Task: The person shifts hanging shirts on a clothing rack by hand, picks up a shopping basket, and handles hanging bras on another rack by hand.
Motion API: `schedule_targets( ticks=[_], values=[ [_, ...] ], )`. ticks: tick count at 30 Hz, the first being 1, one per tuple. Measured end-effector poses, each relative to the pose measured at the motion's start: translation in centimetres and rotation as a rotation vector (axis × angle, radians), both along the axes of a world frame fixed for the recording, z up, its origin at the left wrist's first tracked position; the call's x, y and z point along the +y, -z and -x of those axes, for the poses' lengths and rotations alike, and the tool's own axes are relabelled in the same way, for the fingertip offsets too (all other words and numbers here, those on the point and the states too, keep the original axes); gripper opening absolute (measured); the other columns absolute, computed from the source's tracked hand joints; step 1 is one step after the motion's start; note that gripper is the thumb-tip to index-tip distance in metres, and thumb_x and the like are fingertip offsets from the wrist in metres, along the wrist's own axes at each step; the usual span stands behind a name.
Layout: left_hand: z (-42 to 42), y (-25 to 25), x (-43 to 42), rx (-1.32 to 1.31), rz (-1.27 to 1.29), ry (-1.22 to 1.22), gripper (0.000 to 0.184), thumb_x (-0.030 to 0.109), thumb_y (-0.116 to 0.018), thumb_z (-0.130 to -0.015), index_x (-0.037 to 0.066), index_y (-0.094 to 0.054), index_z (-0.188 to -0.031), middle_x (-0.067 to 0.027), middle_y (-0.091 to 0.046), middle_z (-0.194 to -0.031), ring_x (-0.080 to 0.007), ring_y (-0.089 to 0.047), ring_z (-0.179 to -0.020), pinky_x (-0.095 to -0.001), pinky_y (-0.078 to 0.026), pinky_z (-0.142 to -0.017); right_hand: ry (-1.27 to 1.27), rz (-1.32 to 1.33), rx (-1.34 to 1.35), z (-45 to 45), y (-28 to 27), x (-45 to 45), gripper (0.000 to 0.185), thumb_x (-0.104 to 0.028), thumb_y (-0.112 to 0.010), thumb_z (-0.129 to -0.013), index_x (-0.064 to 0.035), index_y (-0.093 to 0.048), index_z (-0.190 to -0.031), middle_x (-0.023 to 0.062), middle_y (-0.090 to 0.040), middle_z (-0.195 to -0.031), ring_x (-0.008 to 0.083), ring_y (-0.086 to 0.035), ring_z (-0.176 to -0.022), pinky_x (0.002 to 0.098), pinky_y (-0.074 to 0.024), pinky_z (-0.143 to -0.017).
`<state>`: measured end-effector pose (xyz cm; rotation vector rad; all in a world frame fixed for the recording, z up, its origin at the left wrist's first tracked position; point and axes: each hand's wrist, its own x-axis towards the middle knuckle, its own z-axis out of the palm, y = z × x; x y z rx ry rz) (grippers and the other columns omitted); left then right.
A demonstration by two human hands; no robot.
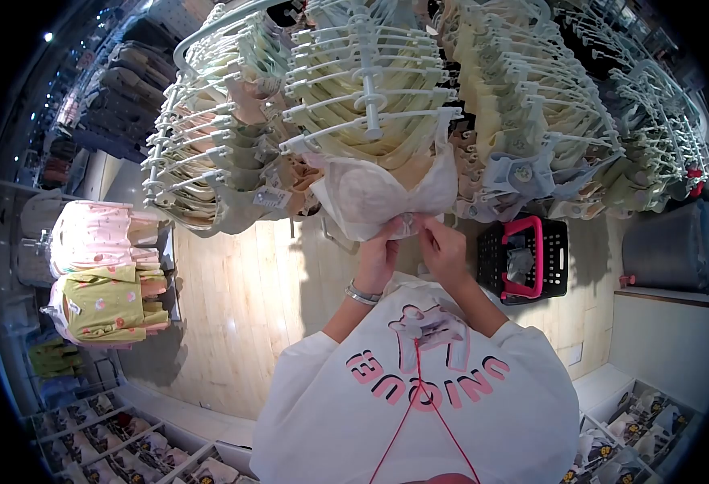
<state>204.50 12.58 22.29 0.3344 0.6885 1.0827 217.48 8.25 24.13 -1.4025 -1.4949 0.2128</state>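
A white bra (382, 194) hangs from a white hanger (370, 119) at the front of the middle rail, its cups facing me. At the bra's lower centre, my left hand (377, 260) is closed with its fingers pinching the fabric edge. Just to the right, my right hand (443, 248) also pinches there, the fingertips of both hands close together. Something small and pale, perhaps a tag or clear piece, shows between them; I cannot make out its kind. Behind the white bra hang several pale yellow bras (370, 77).
Rows of bras on hangers stand left (217, 161) and right (524, 105). A black basket (562, 256) with a pink handle is on the wooden floor (241, 282). Pink pajamas (92, 234) and green pajamas (104, 302) hang at left. Divided bins (128, 440) line the bottom.
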Motion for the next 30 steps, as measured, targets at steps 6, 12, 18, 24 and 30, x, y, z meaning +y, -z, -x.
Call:
schedule_targets(
  ticks=[6,12,18,24,30],
  values=[
    [0.0,0.1,0.0,-0.007,-0.005,-0.018,0.031,-0.001,-0.065,-0.078,0.005,-0.055,-0.107,-0.0046,-0.061,-0.104,-0.0150,-0.059,-0.096,-0.0280,-0.047,-0.082,-0.031,-0.085,-0.002,0.3,-0.1,0.3,0.013,0.003,-0.064,-0.076,0.0025,-0.065,-0.089,0.0143,-0.065,-0.073,0.0194,-0.058,-0.049,0.0286,-0.0441,-0.046],
    [0.0,0.3,0.1,-0.027,-0.002,-0.014,0.030,-0.002,-0.064,-0.079,0.005,-0.055,-0.107,-0.0041,-0.061,-0.103,-0.0147,-0.059,-0.096,-0.0283,-0.047,-0.082,-0.010,-0.054,0.055,0.1,-0.6,0.2,0.012,0.002,-0.063,-0.077,0.0023,-0.065,-0.089,0.0083,-0.059,-0.063,0.0123,-0.050,-0.044,0.0242,-0.0389,-0.043],
    [-0.2,0.2,0.1,-0.057,0.012,-0.051,0.034,-0.003,-0.062,-0.078,0.007,-0.054,-0.110,-0.0034,-0.060,-0.106,-0.0152,-0.058,-0.098,-0.0287,-0.047,-0.083,0.078,0.056,0.597,-0.1,2.2,-0.4,0.009,-0.004,-0.052,-0.090,-0.0017,-0.059,-0.095,-0.0022,-0.049,-0.056,0.0021,-0.040,-0.046,0.0193,-0.0301,-0.041],
    [-0.3,0.3,0.0,-0.082,0.033,-0.044,0.038,-0.005,-0.062,-0.078,0.006,-0.052,-0.113,-0.0044,-0.058,-0.111,-0.0171,-0.056,-0.103,-0.0309,-0.047,-0.086,0.105,0.068,0.585,-0.8,1.8,-0.5,0.013,-0.001,-0.055,-0.086,-0.0015,-0.058,-0.099,0.0016,-0.051,-0.060,0.0074,-0.047,-0.049,0.0225,-0.0358,-0.045],
    [-0.4,0.0,-0.3,-0.051,0.034,-0.001,0.030,-0.002,-0.060,-0.080,0.005,-0.054,-0.108,-0.0044,-0.058,-0.108,-0.0169,-0.056,-0.099,-0.0313,-0.045,-0.086,-0.104,-0.136,-0.159,-0.7,0.2,-0.2,0.022,0.000,-0.061,-0.076,-0.0032,-0.064,-0.098,0.0112,-0.052,-0.059,0.0240,-0.052,-0.047,0.0345,-0.0393,-0.044]
  ],
)
